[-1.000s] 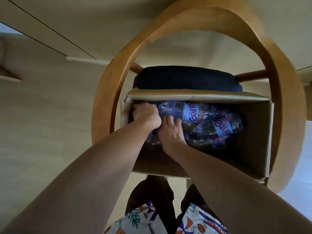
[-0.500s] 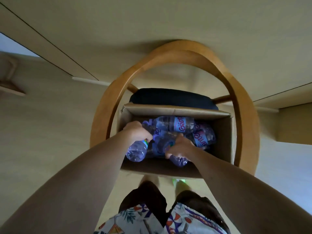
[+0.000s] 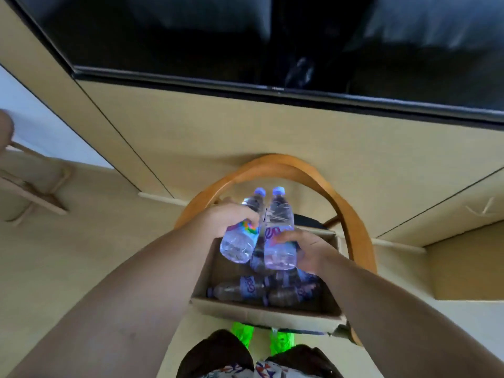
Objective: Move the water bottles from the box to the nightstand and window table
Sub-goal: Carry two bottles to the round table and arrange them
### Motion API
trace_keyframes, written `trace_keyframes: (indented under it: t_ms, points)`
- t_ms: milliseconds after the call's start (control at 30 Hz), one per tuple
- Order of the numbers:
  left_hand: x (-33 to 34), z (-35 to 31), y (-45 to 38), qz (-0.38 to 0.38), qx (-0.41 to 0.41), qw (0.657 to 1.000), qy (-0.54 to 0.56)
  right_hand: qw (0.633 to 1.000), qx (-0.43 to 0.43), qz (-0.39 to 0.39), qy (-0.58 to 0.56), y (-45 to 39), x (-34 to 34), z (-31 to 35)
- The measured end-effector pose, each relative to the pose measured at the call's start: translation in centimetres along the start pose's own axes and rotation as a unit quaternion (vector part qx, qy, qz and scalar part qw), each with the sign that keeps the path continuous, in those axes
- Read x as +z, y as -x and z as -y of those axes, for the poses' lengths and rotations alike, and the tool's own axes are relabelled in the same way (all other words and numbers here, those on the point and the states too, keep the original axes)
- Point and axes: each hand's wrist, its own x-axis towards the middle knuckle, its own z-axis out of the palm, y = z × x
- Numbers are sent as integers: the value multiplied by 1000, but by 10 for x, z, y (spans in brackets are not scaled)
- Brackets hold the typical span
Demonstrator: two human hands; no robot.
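Two bottles sit side by side above the box, one per hand. More bottles lie in the box, which rests on the chair.

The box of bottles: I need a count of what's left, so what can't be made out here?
Head view only:
- Bottles left in the box: the count, since both held bottles and the right hand cover the far part.
- Label print on the left-hand bottle: blurred, under the left hand.
- Nightstand and window table: outside the frame.
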Motion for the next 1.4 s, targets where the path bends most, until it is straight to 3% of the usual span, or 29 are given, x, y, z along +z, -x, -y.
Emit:
trace_keyframes:
  t_ms: [167, 300, 533, 833, 1067, 1400]
  points:
    - [4, -60, 36, 66, 66, 988, 124, 988, -146, -20, -51, 43, 20, 44]
    - [21, -90, 49, 157, 101, 975, 123, 967, -227, -65, -96, 76, 17, 53]
    - [114, -128, 89, 206, 186, 960, 40, 904, -273, -304, -123, 158, -25, 20]
    - [280, -147, 202, 333, 321, 878, -125, 770, -378, -466, -218, 311, -90, -78]
    - [418, -114, 330, 440, 362, 809, -145, 652, -439, -538, -304, 440, -145, -189]
    - [603, -32, 497, 507, 404, 736, -196, 572, -481, -581, -322, 616, -208, -349]
